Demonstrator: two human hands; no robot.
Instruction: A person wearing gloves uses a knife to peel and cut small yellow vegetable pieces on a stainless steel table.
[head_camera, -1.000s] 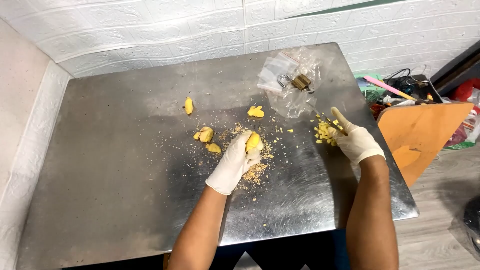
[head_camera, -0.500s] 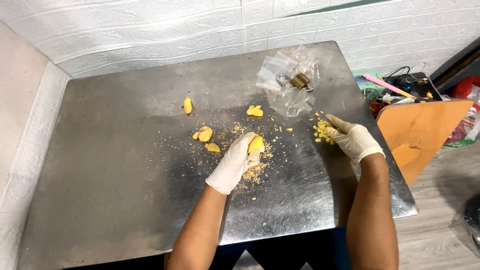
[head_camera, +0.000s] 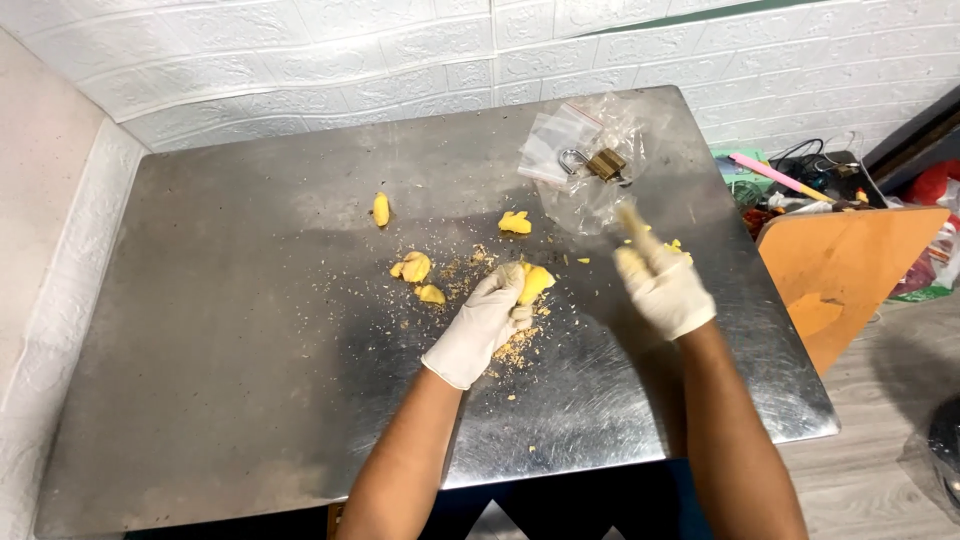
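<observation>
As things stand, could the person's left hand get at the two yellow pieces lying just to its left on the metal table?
Probably yes: the yellow pieces lie close beside the left hand with only crumbs between, though that hand already grips a yellow chunk.

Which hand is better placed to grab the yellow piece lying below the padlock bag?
Likely the right hand: it is raised and blurred, close to the loose yellow piece, apparently holding nothing. The left hand is already gripping a yellow chunk over the crumbs.

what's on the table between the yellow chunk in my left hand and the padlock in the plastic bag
In the head view, one small yellow piece lies between the yellow chunk in the left hand and the padlock, plus scattered crumbs.
</observation>
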